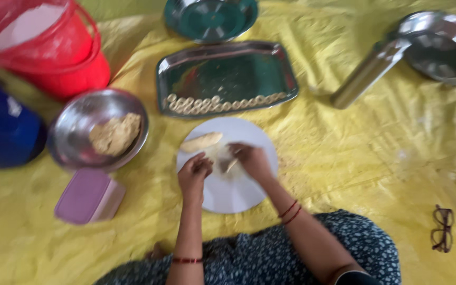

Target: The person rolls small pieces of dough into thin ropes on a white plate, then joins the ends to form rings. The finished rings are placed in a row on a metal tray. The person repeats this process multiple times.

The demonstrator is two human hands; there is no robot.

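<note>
Hands meet over one round white board [238, 195] that lies flat on a yellow sheet [344, 174], and we look down on them from above. We count two hands, both our own. The left hand [193, 173] curls into a loose fist at the board's left edge, fingers bent inward; the blur keeps us from telling whether it holds anything. The right hand [253, 161] rests on the board's middle, fingers bent down and pinched around a small pale bit of dough [230, 165]. Both forearms reach forward from a dark blue patterned lap [270, 258], each wrist ringed with thin red bangles.

One log of dough [201, 141] lies on the board's upper left, just beyond the left hand and apart from it. Beyond the board sits one rectangular steel tray [228, 66], with a row of small dough rings [222, 103] along its near edge, too blurred for us to count. One round steel bowl [69, 132] at the left holds one lump of dough [116, 134]. Near it we see one lilac lidded box [88, 196], one red bucket [59, 58] and one blue container [1, 126]. One round green plate [212, 18] lies past the tray. One pair of glasses [442, 228] rests at the far right.
</note>
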